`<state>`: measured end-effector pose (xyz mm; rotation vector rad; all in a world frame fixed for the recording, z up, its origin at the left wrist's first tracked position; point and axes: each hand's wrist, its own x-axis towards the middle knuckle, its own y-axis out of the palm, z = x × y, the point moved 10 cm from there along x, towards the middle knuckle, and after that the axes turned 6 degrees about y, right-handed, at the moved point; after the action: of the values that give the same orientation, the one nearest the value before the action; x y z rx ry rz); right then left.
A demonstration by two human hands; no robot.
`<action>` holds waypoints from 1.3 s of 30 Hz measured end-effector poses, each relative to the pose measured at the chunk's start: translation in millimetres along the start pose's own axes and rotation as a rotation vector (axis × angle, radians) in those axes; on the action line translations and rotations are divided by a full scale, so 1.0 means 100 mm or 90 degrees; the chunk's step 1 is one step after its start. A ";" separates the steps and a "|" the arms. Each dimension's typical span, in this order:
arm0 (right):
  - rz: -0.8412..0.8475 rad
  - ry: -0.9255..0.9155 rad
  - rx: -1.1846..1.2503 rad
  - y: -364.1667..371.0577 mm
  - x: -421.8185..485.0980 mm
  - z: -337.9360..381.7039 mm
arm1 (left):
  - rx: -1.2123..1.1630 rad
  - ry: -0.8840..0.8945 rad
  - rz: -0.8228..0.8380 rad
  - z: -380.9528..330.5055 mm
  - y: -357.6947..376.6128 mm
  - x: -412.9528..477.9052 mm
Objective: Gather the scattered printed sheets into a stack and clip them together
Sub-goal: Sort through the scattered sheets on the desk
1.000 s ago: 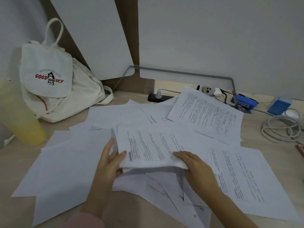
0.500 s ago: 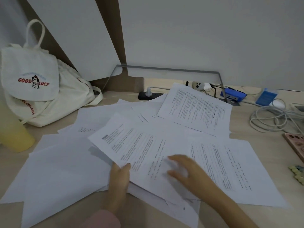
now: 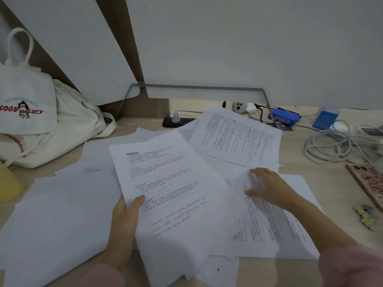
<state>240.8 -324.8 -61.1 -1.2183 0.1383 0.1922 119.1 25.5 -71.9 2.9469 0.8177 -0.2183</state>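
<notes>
Printed white sheets lie scattered across a light wooden desk [image 3: 323,166]. My left hand [image 3: 125,216] grips the left edge of a printed sheet [image 3: 172,195] that lies on top, thumb over the text. Flat on another printed sheet [image 3: 269,228] to the right rests my right hand [image 3: 267,187], fingers spread. A third printed sheet [image 3: 236,137] lies further back. Blank-side sheets [image 3: 62,208] cover the left of the desk. A small clip-like object [image 3: 365,216] sits at the right edge; I cannot tell what it is.
A white canvas bag [image 3: 41,121] leans at back left, with a yellow cup [image 3: 8,183] in front of it. A power strip [image 3: 176,121], a blue stapler [image 3: 284,118], a blue box [image 3: 325,119], coiled white cables [image 3: 335,146] and a phone [image 3: 369,181] crowd the back right.
The held sheet turned from landscape to upright under my left hand. My right hand let go of it and moved right onto the neighbouring sheet. The view shifted right.
</notes>
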 end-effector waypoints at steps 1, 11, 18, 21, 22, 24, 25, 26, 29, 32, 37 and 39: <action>0.022 -0.002 -0.007 0.00 0.05 0.03 | 0.004 -0.003 0.006 0.01 -0.01 0.03; 0.026 0.007 -0.184 -0.06 0.29 0.00 | 0.057 -0.016 0.036 0.13 -0.01 0.11; -0.239 0.099 -0.007 -0.54 0.07 -0.14 | 0.080 -0.018 0.029 0.15 -0.04 0.14; -0.362 0.128 0.080 -0.87 -0.09 -0.16 | 0.085 -0.020 0.022 0.17 -0.05 0.15; -0.387 0.128 0.121 -0.96 -0.12 -0.15 | 0.084 -0.021 0.021 0.17 -0.05 0.16; -0.426 0.110 0.191 -1.14 -0.19 -0.08 | 0.085 -0.026 0.024 0.16 -0.03 0.18; -0.447 0.093 0.221 -1.23 -0.23 -0.03 | 0.086 -0.028 0.027 0.15 -0.03 0.19; -0.470 0.073 0.252 -1.33 -0.27 0.03 | 0.088 -0.030 0.029 0.14 -0.02 0.19; -0.527 0.015 0.346 -1.61 -0.40 0.21 | 0.090 -0.030 0.045 0.10 0.00 0.21; -0.544 -0.004 0.397 -1.80 -0.43 0.31 | 0.092 -0.038 0.066 0.10 0.02 0.21; -0.437 0.015 0.441 -1.70 -0.18 0.34 | 0.095 -0.036 0.078 0.03 0.03 0.18; -0.392 0.025 0.439 -1.58 -0.10 0.37 | 0.094 -0.037 0.077 0.02 0.04 0.17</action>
<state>266.2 -343.2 98.4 -0.5318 -0.1352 -0.3935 135.3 30.6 -76.1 3.0971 0.6393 -0.3695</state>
